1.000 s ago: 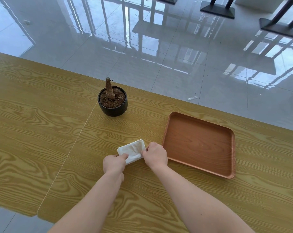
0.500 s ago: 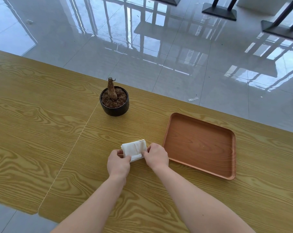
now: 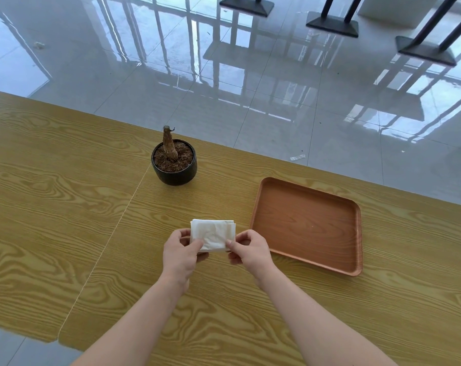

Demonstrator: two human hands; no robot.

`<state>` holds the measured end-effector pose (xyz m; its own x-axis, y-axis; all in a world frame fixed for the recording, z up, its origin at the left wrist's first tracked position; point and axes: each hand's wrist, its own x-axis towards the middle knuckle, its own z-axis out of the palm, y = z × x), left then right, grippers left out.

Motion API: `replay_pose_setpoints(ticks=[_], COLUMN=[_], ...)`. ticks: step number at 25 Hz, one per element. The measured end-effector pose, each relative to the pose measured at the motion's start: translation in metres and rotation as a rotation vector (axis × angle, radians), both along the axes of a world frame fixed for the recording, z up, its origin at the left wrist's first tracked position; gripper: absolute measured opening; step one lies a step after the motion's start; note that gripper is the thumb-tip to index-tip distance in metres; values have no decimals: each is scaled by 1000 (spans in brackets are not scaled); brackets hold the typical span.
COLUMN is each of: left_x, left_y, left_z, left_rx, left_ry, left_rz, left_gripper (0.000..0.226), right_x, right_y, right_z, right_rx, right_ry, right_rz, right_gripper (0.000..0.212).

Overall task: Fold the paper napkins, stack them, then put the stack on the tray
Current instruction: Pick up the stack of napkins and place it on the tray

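Both hands are now lifting the napkin stack (image 3: 213,235) up off the table (image 3: 65,207), left hand (image 3: 181,253) and right hand (image 3: 248,250) pinching its near corners. It's hovering just beside the tray (image 3: 307,224), and that loose pinch is risking layers fanning apart.

Both forearms are showing bare from the frame's bottom edge to the wrists, no sleeves reaching them, and the left hand (image 3: 180,256) and right hand (image 3: 249,250) are wearing no gloves, rings or watch, as far as visible.
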<state>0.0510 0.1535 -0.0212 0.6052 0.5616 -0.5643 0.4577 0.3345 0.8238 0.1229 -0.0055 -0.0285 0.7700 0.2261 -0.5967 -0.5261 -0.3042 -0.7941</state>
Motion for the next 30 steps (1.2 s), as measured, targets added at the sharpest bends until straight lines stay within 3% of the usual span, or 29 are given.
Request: replay_pose_setpoints(ticks=[5, 14, 21, 30], left_x=[12, 57, 87, 136], left_y=[-15, -49, -89, -113], left_z=[10, 30, 23, 12], left_rx=[129, 253, 306, 515], left_ry=[61, 64, 91, 197], left_rz=[-227, -483, -479, -427], left_gripper=[24, 21, 24, 20], right_x=[-2, 0, 32, 91], right_y=[-28, -74, -115, -125], right_z=[12, 34, 31, 11], right_rx=[-203, -293, -338, -366], right_ry=[-233, -282, -323, -316], right_rz=[-29, -196, -165, -66], right_gripper=[19, 18, 16, 16])
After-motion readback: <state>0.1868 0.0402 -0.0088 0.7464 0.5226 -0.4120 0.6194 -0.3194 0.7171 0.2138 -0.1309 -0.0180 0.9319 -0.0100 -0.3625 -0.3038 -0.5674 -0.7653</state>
